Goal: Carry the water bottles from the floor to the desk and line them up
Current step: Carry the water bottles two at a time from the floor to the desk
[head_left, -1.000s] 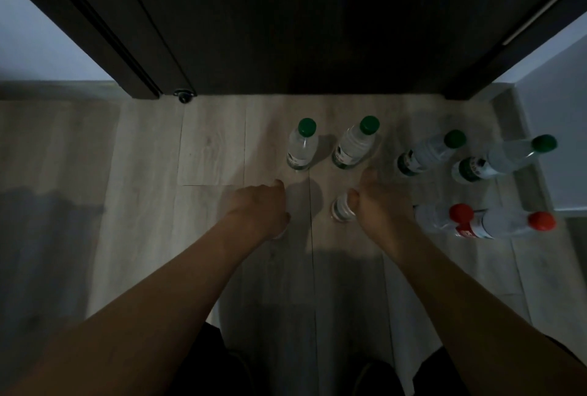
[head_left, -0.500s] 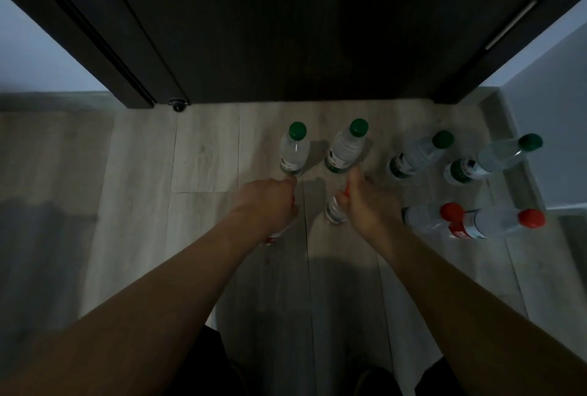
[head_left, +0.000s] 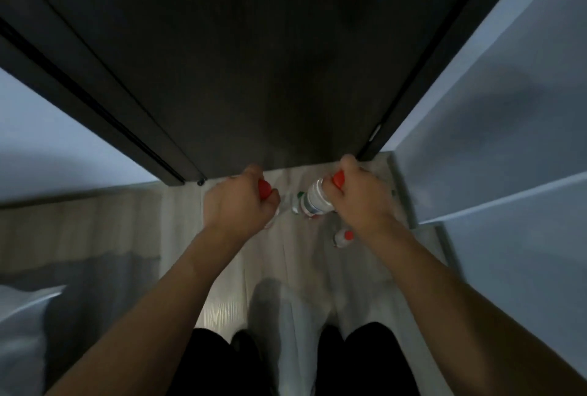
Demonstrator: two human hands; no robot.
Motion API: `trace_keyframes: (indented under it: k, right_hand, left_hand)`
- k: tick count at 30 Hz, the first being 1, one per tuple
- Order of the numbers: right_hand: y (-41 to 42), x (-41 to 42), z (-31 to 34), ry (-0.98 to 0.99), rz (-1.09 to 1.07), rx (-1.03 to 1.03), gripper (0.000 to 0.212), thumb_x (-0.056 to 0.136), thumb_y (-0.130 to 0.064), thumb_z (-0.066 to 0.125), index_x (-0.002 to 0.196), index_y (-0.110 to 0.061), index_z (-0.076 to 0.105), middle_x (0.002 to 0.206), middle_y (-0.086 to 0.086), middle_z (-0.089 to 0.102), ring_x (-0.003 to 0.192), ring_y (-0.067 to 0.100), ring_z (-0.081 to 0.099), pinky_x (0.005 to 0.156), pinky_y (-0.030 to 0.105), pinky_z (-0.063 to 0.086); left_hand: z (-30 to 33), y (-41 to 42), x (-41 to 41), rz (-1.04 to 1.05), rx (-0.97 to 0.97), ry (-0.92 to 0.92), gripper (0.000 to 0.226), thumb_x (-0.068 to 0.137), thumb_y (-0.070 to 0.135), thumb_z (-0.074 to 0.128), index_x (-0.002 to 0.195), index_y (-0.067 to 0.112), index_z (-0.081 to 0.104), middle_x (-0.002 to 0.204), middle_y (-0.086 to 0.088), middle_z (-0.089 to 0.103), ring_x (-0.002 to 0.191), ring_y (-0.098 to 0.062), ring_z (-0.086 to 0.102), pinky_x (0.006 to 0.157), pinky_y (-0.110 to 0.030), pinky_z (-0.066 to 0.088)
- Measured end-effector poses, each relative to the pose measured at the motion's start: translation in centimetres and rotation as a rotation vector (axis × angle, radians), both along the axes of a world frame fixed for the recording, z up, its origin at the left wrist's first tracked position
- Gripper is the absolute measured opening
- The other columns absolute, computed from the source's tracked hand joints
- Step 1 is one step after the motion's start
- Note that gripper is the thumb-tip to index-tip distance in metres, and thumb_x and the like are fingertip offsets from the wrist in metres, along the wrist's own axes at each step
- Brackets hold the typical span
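Head view: the left hand (head_left: 236, 202) is curled round the neck of a clear plastic water bottle with a red cap (head_left: 264, 190), held above the pale wood-plank floor (head_left: 222, 310) in front of the dark door (head_left: 254, 62). The right hand (head_left: 359, 195) grips a second clear red-capped bottle (head_left: 319, 200) likewise. More bottles, blurred, stand on the floor below the hands, one red-capped (head_left: 343, 238), near the door.

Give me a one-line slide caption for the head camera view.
Left hand and right hand each grip a red-capped bottle lifted above the floor, more bottles below.
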State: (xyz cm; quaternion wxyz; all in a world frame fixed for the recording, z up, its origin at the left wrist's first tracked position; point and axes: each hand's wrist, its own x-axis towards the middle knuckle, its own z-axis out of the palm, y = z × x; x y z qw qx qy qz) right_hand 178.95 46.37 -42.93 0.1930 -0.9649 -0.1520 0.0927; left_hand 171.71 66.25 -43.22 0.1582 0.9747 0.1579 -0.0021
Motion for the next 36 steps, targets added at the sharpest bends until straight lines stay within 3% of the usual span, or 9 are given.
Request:
trace_keyframes:
  k: [3,6,9,11,15,19,26,33,36]
  right_hand:
    - [-1.6,0.3,12.9,-0.122,-0.032,0.055,0.026,0.095,-0.048,0.050,0.095,-0.023,0.043,0.068,-0.003,0.055,0.061,0.014,0.058,0.060,0.033,0.054]
    - [-3.8,0.1,23.1,-0.167,-0.096,0.105,0.026,0.092,-0.052,0.052,0.090,-0.029,0.040,0.063,-0.010,0.049,0.054,0.005,0.051,0.052,0.020,0.041]
    - [-6.2,-0.7,29.7,-0.218,-0.172,0.148,0.026,0.089,-0.054,0.054,0.087,-0.031,0.041,0.062,-0.013,0.047,0.053,0.003,0.050,0.051,0.017,0.035]
    - [-7.4,-1.0,32.1,-0.258,-0.229,0.193,0.027,0.086,-0.055,0.056,0.087,-0.032,0.042,0.062,-0.014,0.048,0.054,0.003,0.051,0.051,0.015,0.035]
    - [-9.9,-1.3,34.7,-0.315,-0.313,0.311,0.027,0.083,-0.055,0.060,0.088,-0.033,0.045,0.066,-0.016,0.049,0.060,0.004,0.053,0.057,0.018,0.041]
    - [-13.1,-1.6,35.7,-0.328,-0.401,0.367,0.026,0.082,-0.052,0.063,0.089,-0.033,0.047,0.069,-0.018,0.048,0.065,0.005,0.053,0.063,0.021,0.045]
    - [-17.6,-3.4,36.1,-0.309,-0.530,0.396,0.023,0.082,-0.049,0.064,0.090,-0.035,0.047,0.075,-0.017,0.052,0.067,0.005,0.053,0.064,0.021,0.042]
    - [-21.1,-6.5,37.2,-0.283,-0.779,0.365,0.019,0.081,-0.044,0.064,0.087,-0.029,0.052,0.072,-0.015,0.055,0.065,0.004,0.055,0.060,0.022,0.047]
    - [-22.7,-8.7,38.2,-0.283,-0.915,0.350,0.018,0.080,-0.042,0.064,0.086,-0.028,0.053,0.070,-0.015,0.055,0.062,0.005,0.055,0.055,0.022,0.045]
  left_hand:
    - [13.4,-1.0,0.9,0.039,0.002,-0.096,0.023,0.080,0.048,0.058,0.082,0.028,0.048,0.053,0.015,0.036,0.045,-0.004,0.032,0.047,-0.020,0.020]
    - [24.6,-2.7,1.2,0.026,-0.025,-0.145,0.024,0.078,0.053,0.052,0.078,0.031,0.041,0.054,0.015,0.038,0.046,-0.008,0.037,0.051,-0.023,0.027]
    - [32.4,-4.6,0.9,0.017,-0.064,-0.192,0.027,0.075,0.059,0.045,0.078,0.033,0.041,0.055,0.014,0.044,0.047,-0.002,0.040,0.050,-0.022,0.028]
    - [35.5,-5.6,1.0,0.032,-0.089,-0.239,0.025,0.078,0.057,0.051,0.079,0.034,0.043,0.056,0.014,0.046,0.050,0.002,0.042,0.049,-0.019,0.026]
    - [38.5,-8.4,1.8,0.029,-0.107,-0.274,0.023,0.079,0.053,0.058,0.081,0.033,0.048,0.062,0.014,0.051,0.057,-0.007,0.051,0.057,-0.028,0.040]
    - [39.7,-11.6,1.9,-0.008,-0.129,-0.301,0.022,0.080,0.052,0.060,0.082,0.033,0.050,0.064,0.013,0.054,0.058,0.001,0.050,0.052,-0.023,0.035]
    - [40.8,-16.4,2.0,-0.129,-0.192,-0.255,0.026,0.082,0.049,0.066,0.088,0.029,0.052,0.070,0.012,0.056,0.065,-0.006,0.057,0.062,-0.031,0.049]
    - [40.5,-20.4,2.9,-0.354,-0.217,-0.245,0.025,0.079,0.046,0.069,0.079,0.029,0.051,0.064,0.011,0.055,0.059,0.000,0.052,0.052,-0.022,0.033]
    - [40.6,-22.6,3.6,-0.478,-0.272,-0.216,0.025,0.077,0.045,0.069,0.078,0.029,0.050,0.065,0.013,0.056,0.061,-0.001,0.054,0.055,-0.023,0.037]
